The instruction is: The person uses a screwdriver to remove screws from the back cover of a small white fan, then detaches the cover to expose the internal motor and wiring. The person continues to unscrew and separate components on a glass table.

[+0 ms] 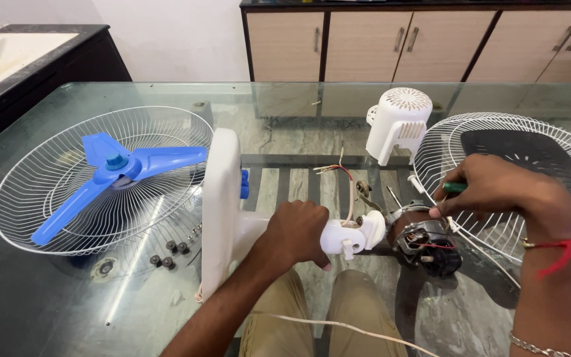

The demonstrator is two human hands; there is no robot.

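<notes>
The white fan neck (338, 237) is gripped by the left hand (295, 233), fingers wrapped fully around it. Just right of that grip the motor (427, 246) is seen, with a green-handled screwdriver (454, 188) pinched in the closed right hand (497, 188) directly above it. Left of the gripped neck the base (221, 205) stands on edge, and beyond it the blue blade (117, 173) lies in a grille (47, 192).

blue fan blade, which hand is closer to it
Left. The left hand grips the white fan neck, just right of the blue fan blade. The right hand, holding a green-handled screwdriver, is farther right over the motor.
</notes>
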